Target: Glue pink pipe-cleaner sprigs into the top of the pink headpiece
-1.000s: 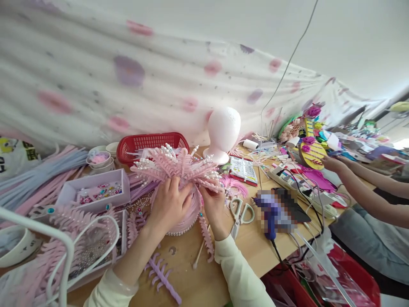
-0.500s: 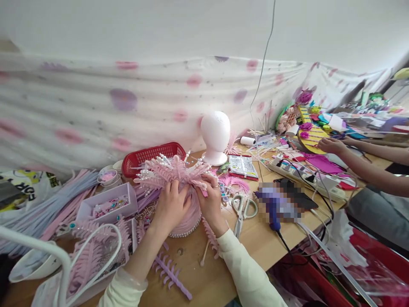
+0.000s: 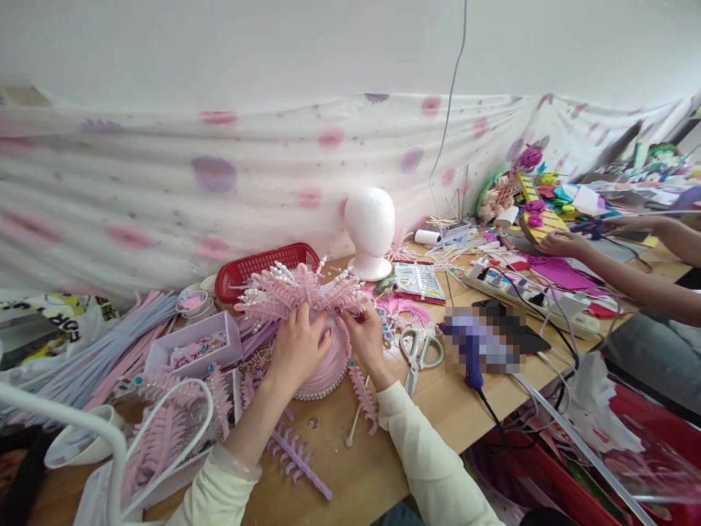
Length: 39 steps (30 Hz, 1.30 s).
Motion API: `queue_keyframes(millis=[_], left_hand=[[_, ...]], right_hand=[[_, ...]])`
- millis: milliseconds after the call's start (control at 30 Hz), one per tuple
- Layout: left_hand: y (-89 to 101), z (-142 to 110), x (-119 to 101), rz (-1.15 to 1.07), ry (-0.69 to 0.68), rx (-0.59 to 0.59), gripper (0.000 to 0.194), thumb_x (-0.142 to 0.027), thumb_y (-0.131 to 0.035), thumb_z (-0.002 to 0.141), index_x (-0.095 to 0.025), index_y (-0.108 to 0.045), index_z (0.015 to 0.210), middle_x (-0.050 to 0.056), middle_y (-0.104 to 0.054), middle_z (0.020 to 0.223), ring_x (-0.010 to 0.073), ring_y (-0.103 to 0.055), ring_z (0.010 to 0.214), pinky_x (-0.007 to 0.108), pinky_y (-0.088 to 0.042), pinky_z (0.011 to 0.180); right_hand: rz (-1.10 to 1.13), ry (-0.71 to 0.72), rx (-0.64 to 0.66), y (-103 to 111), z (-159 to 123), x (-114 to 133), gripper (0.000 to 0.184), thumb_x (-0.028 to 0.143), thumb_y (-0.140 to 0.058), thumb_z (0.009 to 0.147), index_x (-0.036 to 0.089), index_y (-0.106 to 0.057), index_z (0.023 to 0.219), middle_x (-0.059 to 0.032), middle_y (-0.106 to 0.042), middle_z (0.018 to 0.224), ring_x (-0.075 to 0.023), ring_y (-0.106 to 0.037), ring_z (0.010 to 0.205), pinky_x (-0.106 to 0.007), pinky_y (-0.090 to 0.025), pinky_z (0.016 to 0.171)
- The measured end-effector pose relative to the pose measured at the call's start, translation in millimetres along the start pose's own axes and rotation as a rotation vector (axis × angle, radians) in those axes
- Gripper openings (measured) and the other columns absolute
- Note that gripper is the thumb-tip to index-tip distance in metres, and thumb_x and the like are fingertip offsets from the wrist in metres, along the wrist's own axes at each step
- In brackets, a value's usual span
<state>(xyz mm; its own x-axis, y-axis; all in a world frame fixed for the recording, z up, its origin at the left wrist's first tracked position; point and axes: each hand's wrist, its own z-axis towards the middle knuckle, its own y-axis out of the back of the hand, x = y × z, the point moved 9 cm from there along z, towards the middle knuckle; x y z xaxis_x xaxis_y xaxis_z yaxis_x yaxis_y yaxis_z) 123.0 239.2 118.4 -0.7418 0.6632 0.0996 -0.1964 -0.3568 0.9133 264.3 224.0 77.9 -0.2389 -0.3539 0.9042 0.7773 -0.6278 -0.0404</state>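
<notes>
A pink headdress (image 3: 307, 288) stands in front of me. It has feathery chenille fronds, white pearl sprays and a round pink base edged with pearls. My left hand (image 3: 299, 345) is closed over its near side, fingers curled in at the foot of the fronds. On its right side, my right hand (image 3: 366, 337) has its fingers pinched at the lower edge of the fronds; its fingertips are partly hidden. A loose pink frond (image 3: 362, 394) lies just below my right hand, beside a thin stick (image 3: 355, 422). Nearer me is a purple frond (image 3: 300, 464).
White-handled scissors (image 3: 419, 358) and a blue-purple glue gun (image 3: 469, 358), partly pixelated, lie to the right. Behind stand a white foam head (image 3: 370, 230) and a red basket (image 3: 224, 281). A gem box (image 3: 194, 347) is left. Another person's hands work at far right, past a power strip (image 3: 526, 296).
My view has tilted and shifted. My right hand, raised at the headdress's right edge half a second ago, is now lower and closer in. The left hand keeps its hold.
</notes>
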Motion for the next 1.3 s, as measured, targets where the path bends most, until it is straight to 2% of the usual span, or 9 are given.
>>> queue_keyframes(millis=[133, 367, 533, 667, 833, 1000, 1167, 1300], left_hand=[[-0.2, -3, 1, -0.028, -0.022, -0.001, 0.035, -0.027, -0.048, 0.094, -0.022, -0.065, 0.124, 0.011, -0.051, 0.101, 0.0296, -0.054, 0.099, 0.041, -0.048, 0.084], [-3.3, -2, 1, -0.009, -0.045, 0.036, 0.038, -0.027, -0.047, 0.095, -0.021, -0.062, 0.128, 0.012, -0.050, 0.102, 0.0300, -0.054, 0.098, 0.042, -0.049, 0.084], [-5.2, -1, 1, 0.012, -0.044, 0.031, 0.037, -0.026, -0.047, 0.094, -0.023, -0.063, 0.128, 0.012, -0.050, 0.102, 0.0307, -0.053, 0.097, 0.042, -0.049, 0.081], [-4.4, -1, 0, 0.005, -0.042, 0.024, 0.036, -0.026, -0.048, 0.093, -0.022, -0.065, 0.125, 0.012, -0.050, 0.100, 0.0308, -0.054, 0.096, 0.041, -0.049, 0.080], [-4.5, 0, -1, 0.026, -0.010, 0.026, 0.035, -0.026, -0.048, 0.092, -0.017, -0.066, 0.121, 0.014, -0.052, 0.103, 0.0327, -0.054, 0.098, 0.043, -0.049, 0.081], [-3.6, 1, -2, 0.023, 0.024, 0.045, 0.035, -0.026, -0.049, 0.091, -0.016, -0.064, 0.121, 0.014, -0.054, 0.104, 0.0328, -0.055, 0.101, 0.042, -0.049, 0.081], [-2.3, 2, -2, 0.036, 0.051, 0.056, 0.036, -0.026, -0.047, 0.092, -0.017, -0.064, 0.122, 0.015, -0.055, 0.107, 0.0330, -0.056, 0.101, 0.042, -0.049, 0.081], [-2.2, 2, -3, 0.028, 0.050, 0.047, 0.036, -0.025, -0.047, 0.092, -0.016, -0.065, 0.121, 0.015, -0.055, 0.106, 0.0324, -0.056, 0.102, 0.042, -0.048, 0.084]], right_hand=[[0.089, -0.007, 0.046, -1, 4, -10, 0.014, 0.032, -0.066, 0.075, 0.020, -0.071, 0.081, -0.0054, -0.075, 0.089, -0.0219, -0.066, 0.080, -0.034, -0.051, 0.076], [0.212, -0.036, 0.114, -6, 13, -33, 0.016, 0.036, -0.073, 0.073, 0.022, -0.075, 0.078, -0.0044, -0.077, 0.084, -0.0231, -0.069, 0.077, -0.037, -0.055, 0.076], [0.257, -0.042, 0.185, -11, 19, -35, 0.020, 0.043, -0.076, 0.072, 0.023, -0.076, 0.077, -0.0038, -0.077, 0.084, -0.0238, -0.070, 0.081, -0.039, -0.056, 0.081], [0.277, -0.031, 0.211, -12, 21, -33, 0.016, 0.039, -0.078, 0.071, 0.024, -0.076, 0.075, -0.0037, -0.077, 0.085, -0.0244, -0.070, 0.086, -0.040, -0.055, 0.084], [0.269, -0.048, 0.179, -11, 18, -39, 0.013, 0.031, -0.077, 0.071, 0.022, -0.073, 0.079, -0.0037, -0.076, 0.084, -0.0222, -0.069, 0.078, -0.038, -0.055, 0.079], [0.260, -0.038, 0.135, -7, 13, -36, 0.019, 0.031, -0.075, 0.074, 0.022, -0.068, 0.089, -0.0030, -0.073, 0.091, -0.0207, -0.067, 0.086, -0.037, -0.054, 0.083], [0.211, 0.002, 0.063, 12, 11, -25, 0.027, 0.033, -0.073, 0.077, 0.024, -0.065, 0.101, -0.0042, -0.067, 0.103, -0.0199, -0.063, 0.090, -0.033, -0.054, 0.076], [0.161, -0.004, -0.030, 27, 9, -20, 0.026, 0.035, -0.070, 0.080, 0.023, -0.063, 0.102, -0.0040, -0.065, 0.100, -0.0164, -0.059, 0.077, -0.030, -0.053, 0.068]])
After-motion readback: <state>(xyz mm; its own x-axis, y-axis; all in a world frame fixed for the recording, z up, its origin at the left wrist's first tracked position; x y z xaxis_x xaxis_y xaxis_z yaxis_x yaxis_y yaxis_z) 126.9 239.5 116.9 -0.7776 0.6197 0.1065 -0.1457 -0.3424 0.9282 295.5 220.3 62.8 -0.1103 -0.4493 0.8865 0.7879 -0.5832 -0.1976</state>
